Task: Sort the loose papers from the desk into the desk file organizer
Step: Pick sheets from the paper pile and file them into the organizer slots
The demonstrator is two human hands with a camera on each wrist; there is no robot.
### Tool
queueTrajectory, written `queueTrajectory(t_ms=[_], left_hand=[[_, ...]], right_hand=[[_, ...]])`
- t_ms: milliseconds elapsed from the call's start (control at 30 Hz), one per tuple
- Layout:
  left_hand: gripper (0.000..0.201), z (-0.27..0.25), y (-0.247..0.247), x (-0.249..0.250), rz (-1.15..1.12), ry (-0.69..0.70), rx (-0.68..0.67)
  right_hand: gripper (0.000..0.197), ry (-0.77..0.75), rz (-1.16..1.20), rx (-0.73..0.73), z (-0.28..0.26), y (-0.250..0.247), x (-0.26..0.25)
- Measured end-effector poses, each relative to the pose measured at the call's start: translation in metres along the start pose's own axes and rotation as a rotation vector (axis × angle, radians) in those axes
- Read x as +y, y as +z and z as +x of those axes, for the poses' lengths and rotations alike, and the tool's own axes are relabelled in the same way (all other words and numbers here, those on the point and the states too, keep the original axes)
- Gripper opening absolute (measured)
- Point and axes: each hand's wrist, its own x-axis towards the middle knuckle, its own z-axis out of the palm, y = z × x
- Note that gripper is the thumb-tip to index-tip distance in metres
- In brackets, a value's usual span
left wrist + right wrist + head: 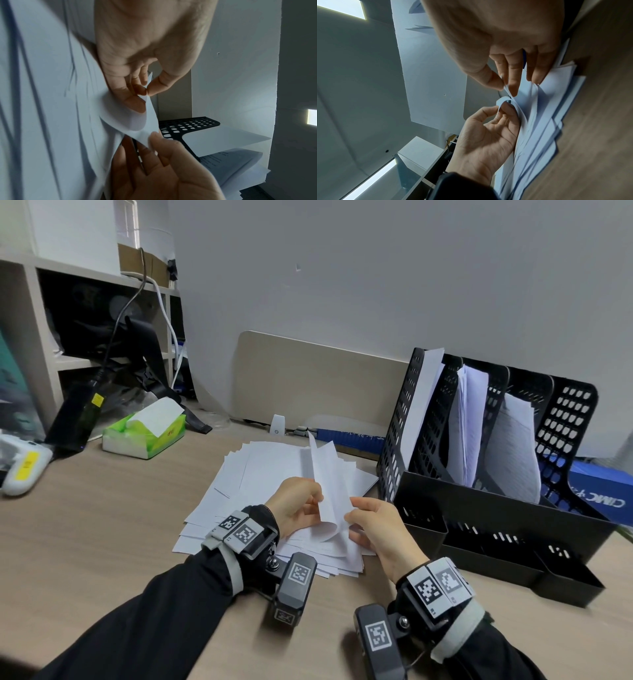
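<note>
A messy pile of loose white papers (260,484) lies on the wooden desk (102,525) in front of me. One curled sheet (327,474) stands up from the pile, held by both hands. My left hand (317,501) pinches its left edge between thumb and fingers (155,86). My right hand (352,515) pinches the lower right corner (494,82). The black perforated file organizer (462,501) stands right of the pile, and its upright slots hold sheets (467,422).
A green tissue box (145,433) sits at the back left, next to a black device (75,412) and a white one (24,467). A beige board (308,381) leans on the wall. A blue box (603,484) lies behind the organizer.
</note>
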Motion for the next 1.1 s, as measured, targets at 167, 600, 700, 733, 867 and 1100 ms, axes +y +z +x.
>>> queueTrajectory(t_ms=[167,600,700,733,867,1100], left_hand=[[0.010,-0.005,0.001,0.007,-0.094,0.046,0.175],[0.002,-0.002,0.002,0.006,-0.048,0.049,0.074],[0.013,0.001,0.002,0.002,-0.038,0.069,0.016],[0.017,0.001,0.002,0.001,-0.029,0.077,0.004],[0.024,0.001,0.001,0.001,-0.040,0.072,-0.022],[0.023,0.002,0.001,0.000,-0.061,0.057,0.003]], right_hand=[[0.025,0.006,-0.021,-0.017,-0.003,-0.001,-0.002],[0.012,-0.211,0.076,0.059,-0.008,0.002,-0.010],[0.014,-0.194,0.041,-0.027,-0.008,0.006,-0.007],[0.014,-0.195,0.034,-0.049,-0.008,0.006,-0.007],[0.011,-0.198,0.046,-0.111,-0.011,0.006,-0.008],[0.013,-0.188,0.063,-0.110,-0.009,0.006,-0.007]])
